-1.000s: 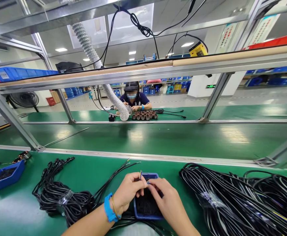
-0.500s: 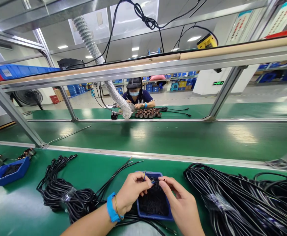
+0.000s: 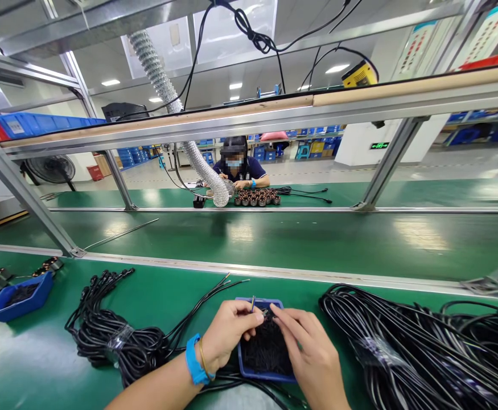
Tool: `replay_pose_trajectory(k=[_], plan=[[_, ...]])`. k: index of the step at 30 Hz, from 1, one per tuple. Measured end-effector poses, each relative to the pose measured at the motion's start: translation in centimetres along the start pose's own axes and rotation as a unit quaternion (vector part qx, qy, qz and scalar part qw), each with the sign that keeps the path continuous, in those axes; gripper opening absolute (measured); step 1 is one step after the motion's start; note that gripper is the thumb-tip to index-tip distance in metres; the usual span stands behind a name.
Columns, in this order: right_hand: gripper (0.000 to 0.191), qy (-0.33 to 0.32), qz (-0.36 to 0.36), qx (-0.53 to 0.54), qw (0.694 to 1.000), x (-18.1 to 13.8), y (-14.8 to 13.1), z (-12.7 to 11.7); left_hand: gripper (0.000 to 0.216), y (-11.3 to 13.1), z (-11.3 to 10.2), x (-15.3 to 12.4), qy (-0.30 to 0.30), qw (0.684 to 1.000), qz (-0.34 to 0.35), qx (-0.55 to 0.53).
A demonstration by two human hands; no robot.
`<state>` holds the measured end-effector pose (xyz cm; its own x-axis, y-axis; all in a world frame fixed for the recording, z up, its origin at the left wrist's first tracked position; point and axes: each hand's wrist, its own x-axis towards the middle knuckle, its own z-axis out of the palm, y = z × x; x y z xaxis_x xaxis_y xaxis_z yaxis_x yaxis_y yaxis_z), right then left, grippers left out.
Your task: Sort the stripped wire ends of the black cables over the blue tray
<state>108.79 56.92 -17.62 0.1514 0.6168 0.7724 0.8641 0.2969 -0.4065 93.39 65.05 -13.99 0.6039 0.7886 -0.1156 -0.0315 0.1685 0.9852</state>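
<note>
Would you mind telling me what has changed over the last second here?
The right hand has drawn in leftward, its fingertips now at the wire ends that the left hand keeps pinched upright over the blue tray. Nothing was let go. The tray and the black cable bundles lie as before.

Left forearm (image 3: 159,387): bare, rising from the lower left toward the centre. Left wrist: slightly bent, wearing a blue band (image 3: 194,360) and a thin bangle.

Left hand (image 3: 231,330): back turned up, fingers curled in, thumb and forefinger pinched together at the top.

Right forearm: bare, only a short stretch in view at the bottom.

Right hand (image 3: 308,353): back up, fingers (image 3: 285,319) stretched up and leftward, tips just beside the left hand's pinch; thumb hidden beneath.

Both hands low, centred, close together.
</note>
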Motion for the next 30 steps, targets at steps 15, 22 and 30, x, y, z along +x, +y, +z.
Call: replay_pose_trajectory(k=[15, 22, 30], plan=[[0.017, -0.013, -0.041, 0.030, 0.999, 0.9, -0.1, -0.7, 0.025, 0.6, -0.2, -0.2, -0.038, 0.998, -0.030, 0.035], [0.016, -0.014, -0.042, 0.037, 0.998, 0.9, -0.3, -0.6, 0.026, 0.6, -0.1, -0.3, -0.039, 0.998, -0.030, 0.042], [0.014, -0.059, -0.028, 0.061, 0.996, 0.7, 0.1, -0.9, 0.035, 0.4, -0.3, -0.3, -0.047, 0.998, -0.026, 0.042]])
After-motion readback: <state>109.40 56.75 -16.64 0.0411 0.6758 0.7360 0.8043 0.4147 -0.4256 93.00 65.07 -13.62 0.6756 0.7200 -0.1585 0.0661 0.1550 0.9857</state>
